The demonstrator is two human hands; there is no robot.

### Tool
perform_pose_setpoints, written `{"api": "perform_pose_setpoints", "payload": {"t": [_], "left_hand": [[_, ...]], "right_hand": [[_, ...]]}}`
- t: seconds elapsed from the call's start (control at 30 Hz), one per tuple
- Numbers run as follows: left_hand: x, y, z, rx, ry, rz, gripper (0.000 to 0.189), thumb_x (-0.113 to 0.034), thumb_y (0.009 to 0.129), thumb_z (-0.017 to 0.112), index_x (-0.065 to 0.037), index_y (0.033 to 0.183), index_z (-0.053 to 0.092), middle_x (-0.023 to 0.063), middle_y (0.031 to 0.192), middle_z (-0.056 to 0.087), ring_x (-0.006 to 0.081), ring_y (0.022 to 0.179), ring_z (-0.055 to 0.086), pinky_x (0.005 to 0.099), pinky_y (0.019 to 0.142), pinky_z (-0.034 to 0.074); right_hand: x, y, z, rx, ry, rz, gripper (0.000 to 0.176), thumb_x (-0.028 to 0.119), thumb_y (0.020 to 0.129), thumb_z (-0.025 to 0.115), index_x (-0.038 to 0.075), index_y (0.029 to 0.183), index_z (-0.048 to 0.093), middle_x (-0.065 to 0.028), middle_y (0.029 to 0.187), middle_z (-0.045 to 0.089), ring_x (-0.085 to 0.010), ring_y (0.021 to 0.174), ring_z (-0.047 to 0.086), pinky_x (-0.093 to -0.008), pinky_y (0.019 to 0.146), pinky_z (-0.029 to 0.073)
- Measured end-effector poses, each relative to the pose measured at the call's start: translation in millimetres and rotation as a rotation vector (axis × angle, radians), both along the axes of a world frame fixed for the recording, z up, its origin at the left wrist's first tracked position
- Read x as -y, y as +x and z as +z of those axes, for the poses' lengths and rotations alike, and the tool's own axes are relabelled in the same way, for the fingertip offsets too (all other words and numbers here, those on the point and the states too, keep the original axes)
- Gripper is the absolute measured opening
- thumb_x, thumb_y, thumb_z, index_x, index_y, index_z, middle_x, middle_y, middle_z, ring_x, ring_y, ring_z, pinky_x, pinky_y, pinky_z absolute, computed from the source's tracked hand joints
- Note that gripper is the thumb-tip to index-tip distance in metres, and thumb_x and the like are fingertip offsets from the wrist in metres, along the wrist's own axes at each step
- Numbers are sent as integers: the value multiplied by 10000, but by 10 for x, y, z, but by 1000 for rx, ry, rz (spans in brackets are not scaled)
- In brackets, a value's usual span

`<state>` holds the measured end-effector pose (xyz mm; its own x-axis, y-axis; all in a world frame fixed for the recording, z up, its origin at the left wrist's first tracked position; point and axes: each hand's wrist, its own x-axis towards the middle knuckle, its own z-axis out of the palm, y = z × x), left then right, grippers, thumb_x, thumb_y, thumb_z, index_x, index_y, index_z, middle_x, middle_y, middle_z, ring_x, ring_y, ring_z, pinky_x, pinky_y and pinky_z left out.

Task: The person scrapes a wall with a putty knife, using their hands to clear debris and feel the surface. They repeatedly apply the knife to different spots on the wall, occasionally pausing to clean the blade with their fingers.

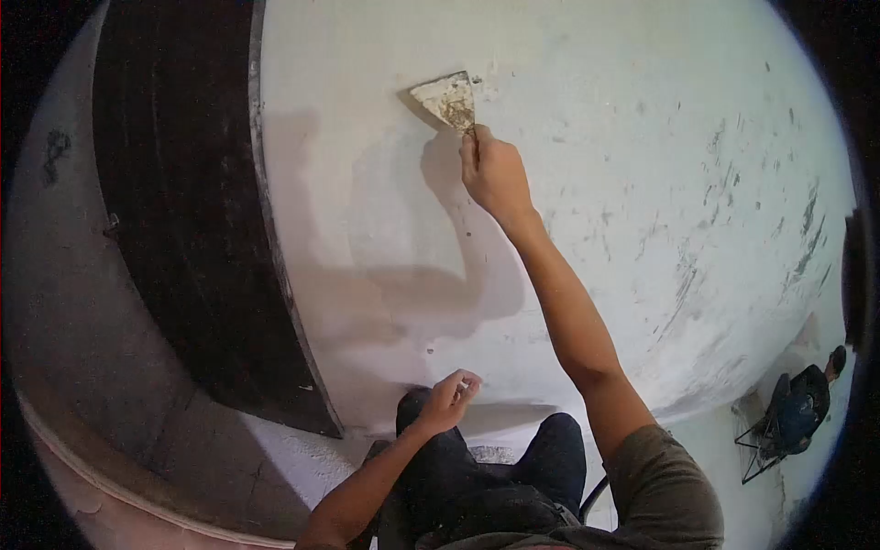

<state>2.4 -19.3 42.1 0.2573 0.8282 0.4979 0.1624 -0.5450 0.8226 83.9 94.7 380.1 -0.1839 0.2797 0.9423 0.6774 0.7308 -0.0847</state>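
My right hand (498,176) is wrapped round the handle of a putty knife (447,101), reaching up with the arm stretched out. The wide, stained blade lies close against the pale wall (587,238), beside a small dark chip in the surface. Low down, over my lap, my left hand (448,401) is closed with the fingers curled in. A bit of white shows at its fingertips, and I cannot tell what it is.
A dark door (183,202) stands along the left side of the wall. Scuffs and dark scrape marks (715,192) cover the wall's right part. At the lower right, a folding chair (759,449) holds dark clothing or a bag (802,408). My knees (559,449) are close to the wall's foot.
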Motion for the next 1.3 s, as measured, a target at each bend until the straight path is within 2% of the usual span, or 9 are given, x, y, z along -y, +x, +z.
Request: {"api": "perform_pose_setpoints", "payload": {"t": [0.17,0.27,0.33,0.47,0.67,0.73,1.1,1.17,1.3], "left_hand": [[-62,35,-78,40,40,13,245,-265,961,552,-49,1068,597,65,902,632,130,670,529,284,575,415],[-26,22,4,55,22,15,247,-266,961,552,-46,1064,595,67,904,639,135,672,533,286,577,417],[3,-6,63,20,-9,4,246,-267,960,552,-46,1059,592,76,904,641,144,677,537,291,582,420],[-28,10,-3,26,50,11,246,-249,968,549,-23,1059,581,76,865,615,141,711,561,292,646,465],[-7,8,30,3,8,8,249,-250,964,552,-19,1055,579,77,874,621,137,728,573,298,659,474],[-25,24,6,65,86,17,231,-256,964,551,-50,1064,583,72,842,621,145,666,542,296,567,417],[0,9,-7,-2,57,16,221,-248,968,547,-54,1066,583,74,891,627,144,657,542,287,561,414],[-4,10,1,24,77,17,223,-251,967,550,-53,1066,583,77,891,629,144,657,541,286,561,414],[45,46,123,-8,-21,5,203,-213,966,540,-36,1059,575,72,872,620,155,738,566,312,672,470]], "right_hand": [[-9,-59,23,-56,14,13,217,148,932,507,-40,834,552,-241,615,559,-412,574,578,-459,548,429],[-34,-69,32,-51,-39,27,234,191,910,537,-31,839,531,-280,685,599,-465,659,593,-539,604,462],[-29,-92,22,-88,44,19,240,162,929,518,-44,816,571,-250,611,555,-412,576,582,-452,545,433],[2,-123,34,-110,19,1,246,164,929,519,-44,808,568,-246,615,568,-412,581,586,-450,553,443],[27,-178,13,-139,-41,-8,265,197,919,525,-35,793,535,-278,650,594,-465,604,583,-521,571,463],[24,-187,11,-150,1,23,272,195,923,520,-40,788,534,-284,647,590,-465,602,583,-525,572,463],[52,-239,-20,-182,-18,40,271,179,929,509,-49,787,537,-298,646,579,-480,624,585,-541,597,455],[54,-238,-11,-230,-29,64,268,177,928,523,-51,794,565,-263,652,575,-436,617,583,-472,563,432],[39,-243,-10,-221,-42,71,281,172,932,509,-48,761,541,-285,645,582,-465,626,590,-522,585,456]]}}
